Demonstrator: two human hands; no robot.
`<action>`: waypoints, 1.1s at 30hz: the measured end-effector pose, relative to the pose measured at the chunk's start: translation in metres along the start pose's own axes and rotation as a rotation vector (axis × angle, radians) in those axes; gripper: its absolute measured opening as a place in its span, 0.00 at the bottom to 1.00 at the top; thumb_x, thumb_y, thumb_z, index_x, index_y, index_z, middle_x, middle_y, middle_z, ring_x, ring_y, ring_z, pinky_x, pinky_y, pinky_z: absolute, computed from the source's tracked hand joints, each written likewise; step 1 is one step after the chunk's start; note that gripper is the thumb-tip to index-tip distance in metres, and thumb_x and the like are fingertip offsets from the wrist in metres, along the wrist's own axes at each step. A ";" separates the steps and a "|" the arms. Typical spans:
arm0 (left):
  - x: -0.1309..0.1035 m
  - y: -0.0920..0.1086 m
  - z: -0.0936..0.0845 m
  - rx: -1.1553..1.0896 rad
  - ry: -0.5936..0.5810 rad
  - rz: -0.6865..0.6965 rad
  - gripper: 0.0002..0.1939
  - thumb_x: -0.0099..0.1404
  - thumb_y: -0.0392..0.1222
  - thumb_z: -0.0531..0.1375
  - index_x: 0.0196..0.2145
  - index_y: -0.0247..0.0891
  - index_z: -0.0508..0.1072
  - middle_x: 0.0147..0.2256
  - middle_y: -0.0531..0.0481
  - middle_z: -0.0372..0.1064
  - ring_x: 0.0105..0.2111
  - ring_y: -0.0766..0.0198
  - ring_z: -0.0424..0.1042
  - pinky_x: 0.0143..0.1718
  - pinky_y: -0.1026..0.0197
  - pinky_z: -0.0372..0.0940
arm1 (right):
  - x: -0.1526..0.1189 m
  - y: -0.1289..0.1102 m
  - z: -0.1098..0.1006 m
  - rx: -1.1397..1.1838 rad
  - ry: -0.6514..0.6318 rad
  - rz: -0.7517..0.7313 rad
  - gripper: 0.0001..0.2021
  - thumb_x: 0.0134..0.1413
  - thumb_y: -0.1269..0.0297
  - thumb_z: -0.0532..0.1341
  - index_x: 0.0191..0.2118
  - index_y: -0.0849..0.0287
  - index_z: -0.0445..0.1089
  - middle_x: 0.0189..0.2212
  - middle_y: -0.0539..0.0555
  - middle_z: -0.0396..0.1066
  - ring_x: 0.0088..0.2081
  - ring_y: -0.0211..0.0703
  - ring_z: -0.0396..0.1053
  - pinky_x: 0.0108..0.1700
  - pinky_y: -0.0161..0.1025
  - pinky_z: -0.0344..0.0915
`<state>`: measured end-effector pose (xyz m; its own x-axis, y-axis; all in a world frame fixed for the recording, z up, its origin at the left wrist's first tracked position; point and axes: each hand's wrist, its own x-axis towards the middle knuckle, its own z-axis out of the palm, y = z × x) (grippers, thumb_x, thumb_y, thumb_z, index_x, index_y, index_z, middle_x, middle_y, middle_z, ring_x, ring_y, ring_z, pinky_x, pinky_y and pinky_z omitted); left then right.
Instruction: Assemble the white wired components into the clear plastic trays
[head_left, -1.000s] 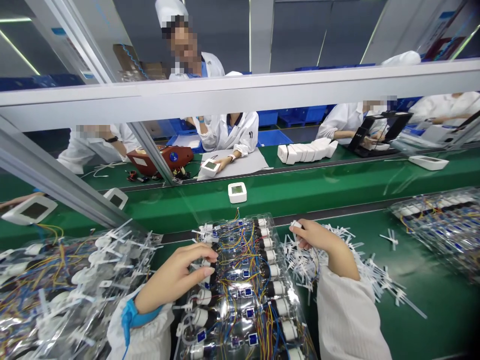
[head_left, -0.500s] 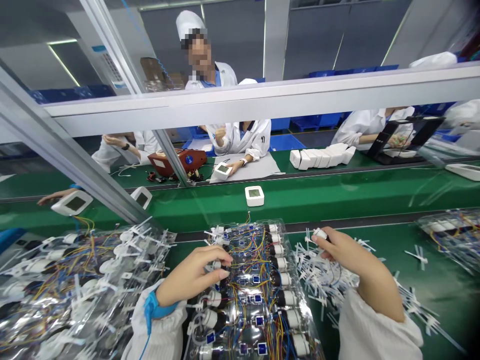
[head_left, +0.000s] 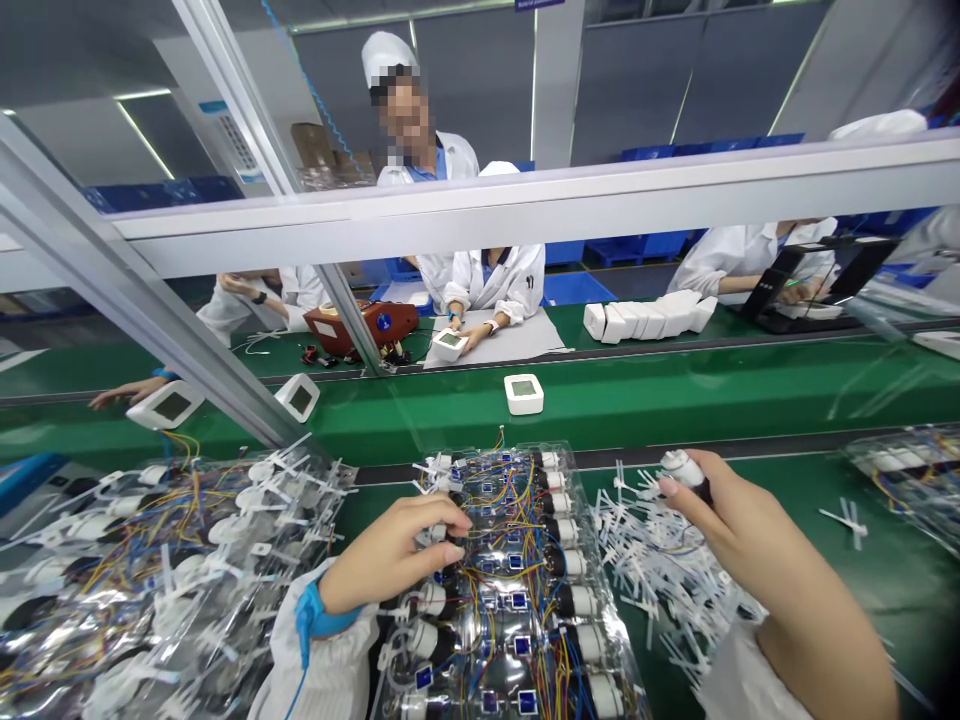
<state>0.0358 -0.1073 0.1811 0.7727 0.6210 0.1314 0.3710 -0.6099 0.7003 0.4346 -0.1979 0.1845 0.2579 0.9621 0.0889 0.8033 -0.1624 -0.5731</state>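
Note:
My left hand (head_left: 401,550), with a blue wrist strap (head_left: 319,610), rests over the left side of a clear plastic tray (head_left: 626,640). Its thumb and fingers are apart near a white-capped part in the tray. Rows of white and black cylinders (head_left: 577,600) with coloured wires and small blue squares fill the tray. To the right, my right hand (head_left: 720,505) grips a white and black cylinder (head_left: 682,468) between thumb and fingers, above a heap of white plastic ties (head_left: 667,570).
More wired parts and ties (head_left: 225,560) lie at left. A white device (head_left: 523,394) sits on the green conveyor (head_left: 645,390) beyond the tray. A metal frame (head_left: 480,220) crosses ahead. Co-workers in white (head_left: 499,275) sit opposite; another tray (head_left: 919,480) is far right.
My right hand has moved right and turned, showing more of the cylinder in its grip. My left hand has hardly moved. The white device on the conveyor has shifted slightly right in view.

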 end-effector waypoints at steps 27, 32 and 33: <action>0.003 0.020 0.021 -0.088 -0.037 0.155 0.20 0.70 0.58 0.56 0.45 0.39 0.74 0.35 0.47 0.75 0.36 0.61 0.72 0.40 0.62 0.62 | -0.030 -0.116 0.085 0.818 -0.364 -0.646 0.33 0.56 0.28 0.55 0.46 0.56 0.68 0.33 0.54 0.71 0.33 0.49 0.67 0.34 0.40 0.62; 0.006 0.018 0.017 -0.099 0.004 0.187 0.17 0.72 0.54 0.55 0.39 0.37 0.76 0.34 0.45 0.75 0.36 0.61 0.71 0.40 0.61 0.63 | -0.034 -0.109 0.089 1.312 -0.422 -0.621 0.28 0.59 0.31 0.56 0.49 0.51 0.62 0.36 0.52 0.69 0.23 0.41 0.71 0.25 0.37 0.65; 0.006 0.017 0.016 -0.121 0.026 0.193 0.16 0.71 0.52 0.57 0.37 0.38 0.76 0.33 0.45 0.75 0.36 0.61 0.71 0.41 0.60 0.63 | -0.039 -0.106 0.092 1.416 -0.426 -0.613 0.30 0.57 0.28 0.54 0.49 0.49 0.60 0.38 0.52 0.69 0.19 0.39 0.69 0.20 0.35 0.63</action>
<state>0.0551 -0.1218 0.1829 0.8093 0.5117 0.2883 0.1516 -0.6563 0.7391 0.2898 -0.1984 0.1671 -0.2573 0.8301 0.4948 -0.4603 0.3449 -0.8180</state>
